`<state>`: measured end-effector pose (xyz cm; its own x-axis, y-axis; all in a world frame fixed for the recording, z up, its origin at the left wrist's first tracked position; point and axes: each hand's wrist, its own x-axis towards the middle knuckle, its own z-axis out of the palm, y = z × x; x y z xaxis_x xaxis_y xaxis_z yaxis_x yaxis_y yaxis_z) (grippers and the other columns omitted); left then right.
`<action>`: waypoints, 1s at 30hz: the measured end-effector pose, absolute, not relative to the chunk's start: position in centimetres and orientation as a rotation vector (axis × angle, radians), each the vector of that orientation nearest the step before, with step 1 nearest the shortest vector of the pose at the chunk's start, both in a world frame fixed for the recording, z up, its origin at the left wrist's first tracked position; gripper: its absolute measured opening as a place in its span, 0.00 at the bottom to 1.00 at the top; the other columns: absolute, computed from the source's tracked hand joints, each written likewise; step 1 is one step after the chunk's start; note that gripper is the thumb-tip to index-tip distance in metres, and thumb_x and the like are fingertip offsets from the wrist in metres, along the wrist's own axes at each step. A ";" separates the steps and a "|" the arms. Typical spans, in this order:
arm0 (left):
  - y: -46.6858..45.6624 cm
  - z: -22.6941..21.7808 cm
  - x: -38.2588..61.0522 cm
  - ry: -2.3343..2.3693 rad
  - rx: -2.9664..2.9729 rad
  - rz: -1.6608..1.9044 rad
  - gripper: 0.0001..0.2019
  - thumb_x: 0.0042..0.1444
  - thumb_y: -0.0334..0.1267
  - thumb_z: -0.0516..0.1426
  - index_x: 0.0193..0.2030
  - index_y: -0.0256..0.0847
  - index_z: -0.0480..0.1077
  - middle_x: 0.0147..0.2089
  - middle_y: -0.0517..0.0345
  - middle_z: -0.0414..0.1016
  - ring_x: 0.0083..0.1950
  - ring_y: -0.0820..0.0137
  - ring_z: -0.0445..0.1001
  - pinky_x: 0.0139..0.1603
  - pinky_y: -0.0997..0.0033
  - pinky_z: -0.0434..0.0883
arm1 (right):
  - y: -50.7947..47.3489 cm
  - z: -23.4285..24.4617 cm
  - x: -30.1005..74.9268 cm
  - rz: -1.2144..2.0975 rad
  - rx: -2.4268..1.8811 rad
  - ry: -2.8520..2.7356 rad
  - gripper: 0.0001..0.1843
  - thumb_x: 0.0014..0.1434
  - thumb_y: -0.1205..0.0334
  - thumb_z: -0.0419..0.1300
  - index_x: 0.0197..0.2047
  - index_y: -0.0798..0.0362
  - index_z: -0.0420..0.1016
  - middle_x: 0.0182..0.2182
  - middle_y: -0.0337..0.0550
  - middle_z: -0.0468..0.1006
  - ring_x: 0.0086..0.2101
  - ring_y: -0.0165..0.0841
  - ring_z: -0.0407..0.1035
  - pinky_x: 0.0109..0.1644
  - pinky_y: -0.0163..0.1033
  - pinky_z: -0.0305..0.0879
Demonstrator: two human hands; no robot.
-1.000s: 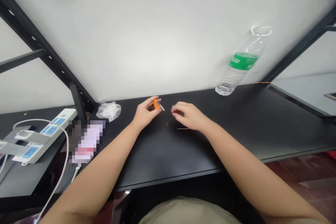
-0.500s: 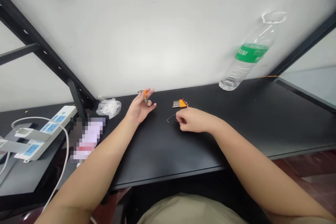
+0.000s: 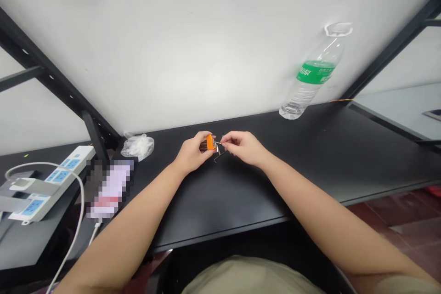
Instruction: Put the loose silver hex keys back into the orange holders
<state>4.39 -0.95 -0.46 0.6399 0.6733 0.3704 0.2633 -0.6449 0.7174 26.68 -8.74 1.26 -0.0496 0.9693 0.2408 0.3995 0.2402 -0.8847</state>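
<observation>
Black tabletop (image 3: pixel 223 197), pale wall (image 3: pixel 206 55), hands (image 3: pixel 246 148) with orange holder (image 3: pixel 210 143)

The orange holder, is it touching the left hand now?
Touching: the head view shows the left hand gripping the orange holder between thumb and fingers.

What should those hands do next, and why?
Probably ease the thin metal rod into the orange holder: the right hand pinches the rod close beside the holder, which the left hand grips, and other metal pieces already sit in it.
</observation>
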 end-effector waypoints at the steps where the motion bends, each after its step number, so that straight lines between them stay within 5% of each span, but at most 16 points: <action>1: -1.0 -0.5 4.4 0.729 2.240 0.848 0.23 0.59 0.39 0.63 0.60 0.46 0.65 0.59 0.53 0.79 0.55 0.64 0.81 0.60 0.60 0.78 | -8.7 1.3 26.7 0.779 -1.301 -1.613 0.09 0.61 0.57 0.62 0.41 0.50 0.82 0.34 0.40 0.82 0.32 0.34 0.73 0.38 0.40 0.70; 8: -1.0 -0.6 4.3 0.743 2.334 0.801 0.25 0.59 0.42 0.63 0.62 0.47 0.65 0.58 0.53 0.80 0.53 0.62 0.82 0.58 0.58 0.79 | -8.4 1.1 26.8 0.677 -1.282 -1.630 0.09 0.62 0.56 0.62 0.42 0.48 0.82 0.39 0.41 0.83 0.37 0.36 0.75 0.44 0.43 0.71; 30: -1.4 -0.3 4.3 0.821 2.516 0.775 0.26 0.57 0.43 0.65 0.62 0.48 0.68 0.52 0.56 0.82 0.48 0.62 0.83 0.51 0.64 0.79 | -8.6 1.3 26.9 0.405 -1.228 -1.781 0.10 0.65 0.63 0.60 0.41 0.46 0.84 0.38 0.41 0.82 0.35 0.35 0.75 0.41 0.42 0.69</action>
